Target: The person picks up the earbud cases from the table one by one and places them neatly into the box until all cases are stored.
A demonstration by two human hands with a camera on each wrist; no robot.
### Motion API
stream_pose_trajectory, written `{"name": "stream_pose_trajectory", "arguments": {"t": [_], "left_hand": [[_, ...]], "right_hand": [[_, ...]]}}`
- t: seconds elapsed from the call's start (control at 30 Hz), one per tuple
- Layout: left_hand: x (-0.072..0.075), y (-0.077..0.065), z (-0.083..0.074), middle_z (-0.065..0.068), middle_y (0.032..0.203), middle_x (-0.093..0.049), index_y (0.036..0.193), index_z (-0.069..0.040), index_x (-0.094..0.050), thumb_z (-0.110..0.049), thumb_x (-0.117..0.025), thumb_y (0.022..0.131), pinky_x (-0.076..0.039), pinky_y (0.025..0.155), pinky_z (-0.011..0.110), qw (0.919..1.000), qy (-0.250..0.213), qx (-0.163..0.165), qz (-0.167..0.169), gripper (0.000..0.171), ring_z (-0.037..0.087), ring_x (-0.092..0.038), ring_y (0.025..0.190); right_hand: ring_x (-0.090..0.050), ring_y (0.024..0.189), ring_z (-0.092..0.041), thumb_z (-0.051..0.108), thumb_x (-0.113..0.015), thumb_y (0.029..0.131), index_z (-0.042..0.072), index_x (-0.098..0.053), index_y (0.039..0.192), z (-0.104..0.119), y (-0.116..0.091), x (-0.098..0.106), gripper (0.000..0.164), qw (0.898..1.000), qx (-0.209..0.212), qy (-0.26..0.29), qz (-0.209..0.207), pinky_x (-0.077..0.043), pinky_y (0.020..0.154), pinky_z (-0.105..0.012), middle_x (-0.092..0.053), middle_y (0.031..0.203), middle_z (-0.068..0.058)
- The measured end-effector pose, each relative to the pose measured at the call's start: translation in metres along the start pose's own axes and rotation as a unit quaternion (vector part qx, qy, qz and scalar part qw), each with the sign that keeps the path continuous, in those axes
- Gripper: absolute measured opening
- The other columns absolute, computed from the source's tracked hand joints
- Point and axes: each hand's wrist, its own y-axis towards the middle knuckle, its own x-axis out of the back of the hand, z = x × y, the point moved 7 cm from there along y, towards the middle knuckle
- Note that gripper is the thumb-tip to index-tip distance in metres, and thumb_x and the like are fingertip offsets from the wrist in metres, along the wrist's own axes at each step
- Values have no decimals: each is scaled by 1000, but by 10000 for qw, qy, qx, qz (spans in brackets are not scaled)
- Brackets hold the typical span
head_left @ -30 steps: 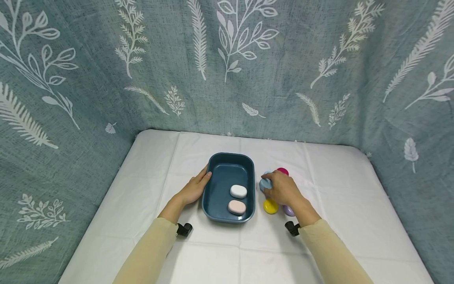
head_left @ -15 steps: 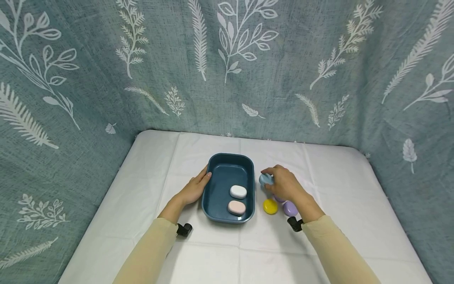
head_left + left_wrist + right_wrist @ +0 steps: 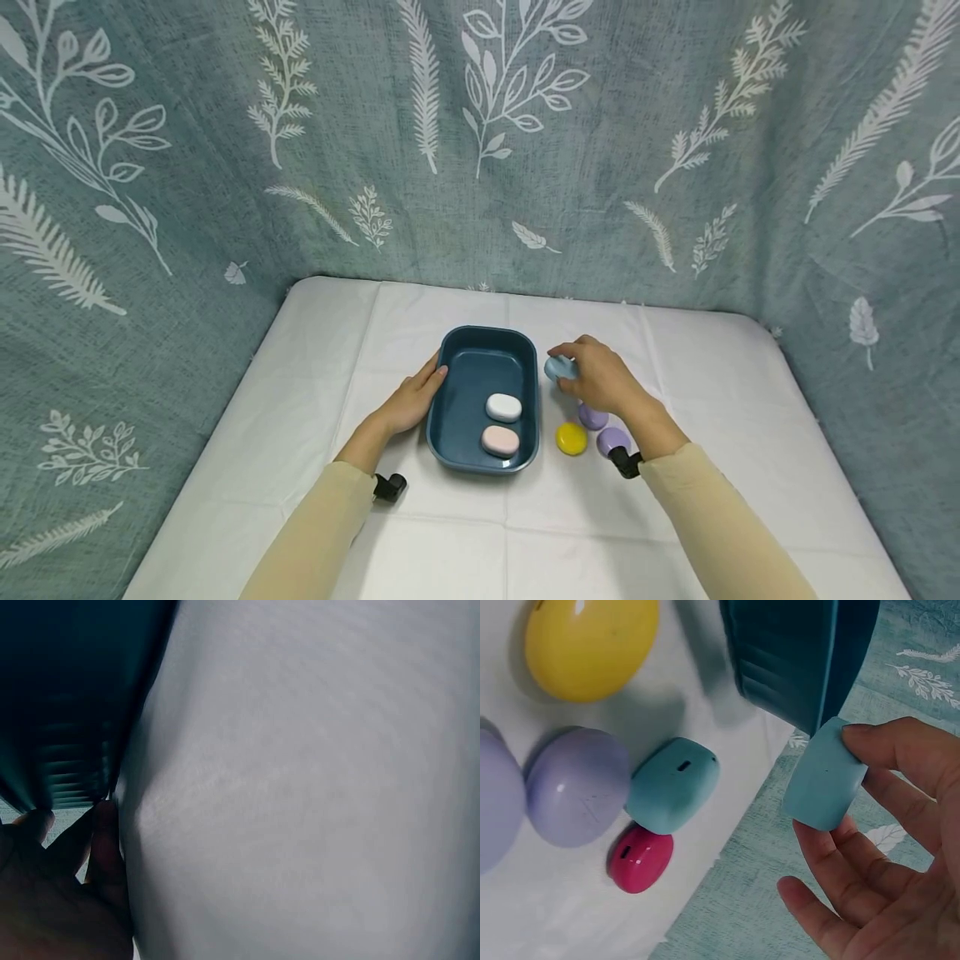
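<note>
My right hand pinches a light blue pebble-shaped piece between thumb and fingers, lifted just right of a dark blue bin. My left hand holds the bin's left side, thumb at the rim and fingers against the outer wall. Inside the bin lie a white oval piece and a pale pink one. On the cloth below my right hand, its wrist view shows a second light blue piece with a dark slot, touching a purple piece and a magenta one.
A yellow piece lies between the bin and another purple piece. White cloth covers the table. Patterned teal fabric hangs behind it and along both sides. A black wrist mount projects from the right sleeve.
My right hand has drawn the light blue piece up off the group, moving slightly toward the table's back and uncovering a purple piece. My left hand and the bin stay put.
</note>
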Motion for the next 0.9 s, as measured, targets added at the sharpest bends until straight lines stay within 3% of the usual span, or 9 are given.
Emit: {"name": "stream_pose_trajectory", "arguments": {"t": [0.47, 0.9], "left_hand": [[0, 0, -1, 2, 170, -33, 165, -43, -16, -66, -27, 108, -28, 120, 68, 10000, 3, 10, 14, 63, 39, -38, 148], [1, -2, -3, 1, 170, -33, 165, -43, -19, -64, -28, 108, -28, 120, 68, 10000, 5, -3, -16, 61, 39, -37, 149]], "right_hand": [[-64, 99, -30, 12, -75, 92, 10, -67, 136, 17, 11, 7, 45, 9993, 353, -74, -88, -56, 87, -49, -64, 123, -20], [-64, 104, -31, 15, -76, 94, 11, -65, 140, 34, 23, 3, 47, 9989, 421, -192, 111, -56, 92, -48, -62, 128, -19]]}}
